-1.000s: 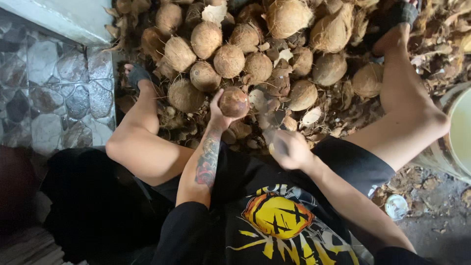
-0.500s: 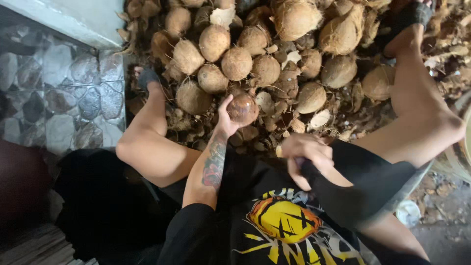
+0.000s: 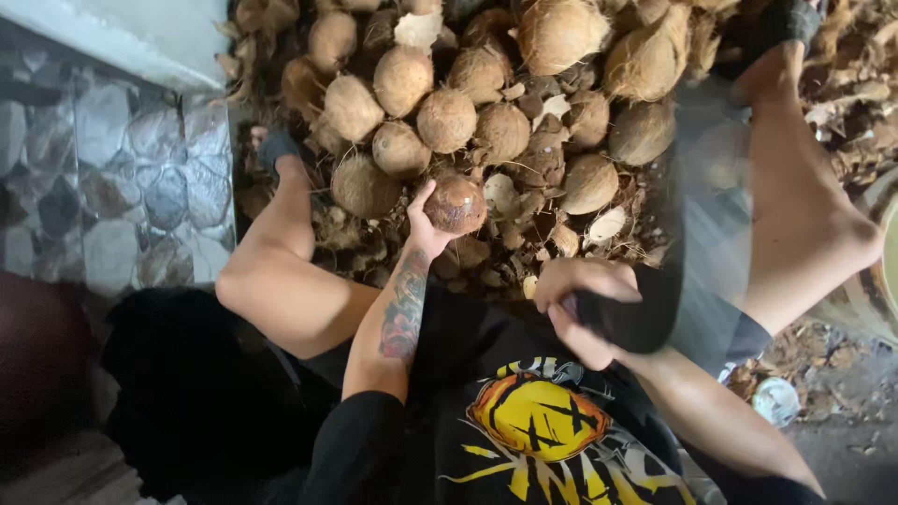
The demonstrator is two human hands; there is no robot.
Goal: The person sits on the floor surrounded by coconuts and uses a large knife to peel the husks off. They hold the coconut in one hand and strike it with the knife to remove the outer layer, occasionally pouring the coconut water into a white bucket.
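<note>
Since half a second earlier, your right hand (image 3: 585, 309) had swung its dark blade (image 3: 655, 281) up beside your right knee, blurred in motion. Your left hand (image 3: 426, 224) was clamped around a partly husked coconut (image 3: 456, 204), arm stretched forward and held just above the scraps in front of the pile. Your right hand was closed on the blade's handle near your chest. Judging by the brown fibre on it, that nut was not finished, and a heap of coconuts (image 3: 447, 120) lay beyond.
</note>
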